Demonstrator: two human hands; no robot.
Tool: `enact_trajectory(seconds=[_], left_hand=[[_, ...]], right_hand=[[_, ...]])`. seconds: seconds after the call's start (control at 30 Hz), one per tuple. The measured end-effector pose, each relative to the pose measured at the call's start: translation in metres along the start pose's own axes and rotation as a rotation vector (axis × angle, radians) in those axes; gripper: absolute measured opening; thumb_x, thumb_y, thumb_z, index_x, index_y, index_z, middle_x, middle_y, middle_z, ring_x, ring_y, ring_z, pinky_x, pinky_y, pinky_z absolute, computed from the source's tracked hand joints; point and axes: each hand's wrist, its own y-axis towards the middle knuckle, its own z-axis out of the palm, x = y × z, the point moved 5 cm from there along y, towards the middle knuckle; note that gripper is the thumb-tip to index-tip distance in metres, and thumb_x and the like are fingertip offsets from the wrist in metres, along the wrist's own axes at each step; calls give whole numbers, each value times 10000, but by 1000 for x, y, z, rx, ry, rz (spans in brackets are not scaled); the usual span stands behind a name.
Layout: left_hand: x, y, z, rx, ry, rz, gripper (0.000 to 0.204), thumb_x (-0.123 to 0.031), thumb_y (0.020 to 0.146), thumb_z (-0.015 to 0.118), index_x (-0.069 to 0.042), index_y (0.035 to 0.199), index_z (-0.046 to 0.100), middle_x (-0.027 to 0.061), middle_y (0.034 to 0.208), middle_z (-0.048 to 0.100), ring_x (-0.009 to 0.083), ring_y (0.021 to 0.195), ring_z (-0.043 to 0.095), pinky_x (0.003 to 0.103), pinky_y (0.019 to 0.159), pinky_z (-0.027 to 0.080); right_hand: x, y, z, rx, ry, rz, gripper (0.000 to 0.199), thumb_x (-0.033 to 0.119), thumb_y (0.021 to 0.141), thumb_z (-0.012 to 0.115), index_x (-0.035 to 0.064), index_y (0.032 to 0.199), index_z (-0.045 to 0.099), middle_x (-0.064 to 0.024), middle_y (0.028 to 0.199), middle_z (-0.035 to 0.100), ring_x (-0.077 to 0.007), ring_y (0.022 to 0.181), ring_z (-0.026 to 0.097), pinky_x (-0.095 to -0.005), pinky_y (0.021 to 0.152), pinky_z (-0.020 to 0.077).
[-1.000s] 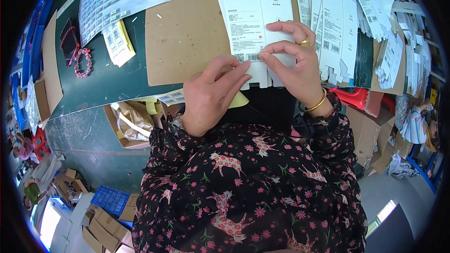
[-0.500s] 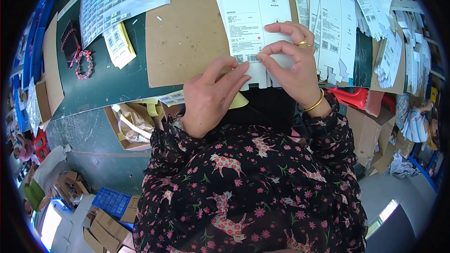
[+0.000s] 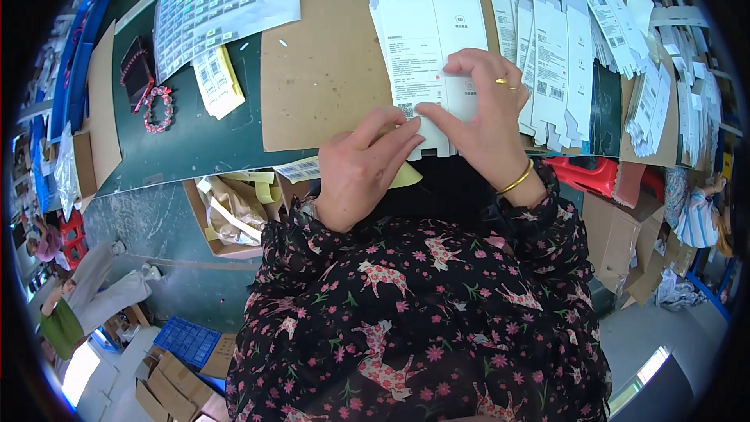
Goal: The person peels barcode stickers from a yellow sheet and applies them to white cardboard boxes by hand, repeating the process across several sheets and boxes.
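A stack of flat white folding cartons [image 3: 414,35] lies in front of me, printed with small text and a code square. My right hand [image 3: 488,117] rests on the top carton, its thumb pressed on the lower edge of the print and its forefinger bent apart from the thumb. Beside it, my left hand [image 3: 363,164] has its fingers pressed together, their tips at the carton's lower end. A yellow-backed strip of barcode labels [image 3: 301,169] passes beneath the left hand and shows on both sides of it; the fingers gripping it are hidden.
Brown cardboard [image 3: 320,70] lies under the cartons. To the left are silvery label sheets [image 3: 226,8], yellow label slips [image 3: 217,82], a dark phone [image 3: 138,70] and a beaded bracelet [image 3: 158,109]. More flat cartons [image 3: 551,62] stand right. An open box [image 3: 226,215] sits below the table edge.
My right thumb has moved left across the barcode area, and thumb and forefinger have spread apart from their pinch. The left hand stays by the carton's lower end. The whole view has shifted slightly.
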Motion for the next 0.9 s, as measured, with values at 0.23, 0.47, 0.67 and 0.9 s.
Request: enact_trajectory(seconds=[0.23,0.47,0.67,0.9], left_hand=[[3,-24,16,35,20,55,129,-165,953,716,-120,1073,731,36,1161,696,275,915,740,401,742,592],[-2,-33,18,43,2,-23,213,-286,999,744,-107,1113,724,50,1190,670,315,981,724,433,751,583],[-2,-23,3,-102,51,-85,438,-352,998,756,-88,1336,666,84,1256,645,328,1017,716,442,768,581],[6,-26,12,-4,80,-138,560,-375,993,771,-69,1436,616,95,1269,639,313,1071,717,434,812,583]], right_hand=[[-4,-11,3,57,-23,-30,421,186,882,861,30,1221,667,-159,1244,655,-384,1248,560,-502,1114,395],[-14,-21,8,-9,-37,-105,596,222,880,887,29,1366,601,-156,1361,625,-381,1337,520,-511,1172,366],[-33,-24,-3,-231,23,-58,728,229,916,881,-4,1522,550,-204,1464,556,-389,1395,493,-512,1204,363],[-61,-45,1,-145,11,38,590,172,1005,803,-28,1515,585,-217,1515,511,-332,1347,548,-444,1117,467]])
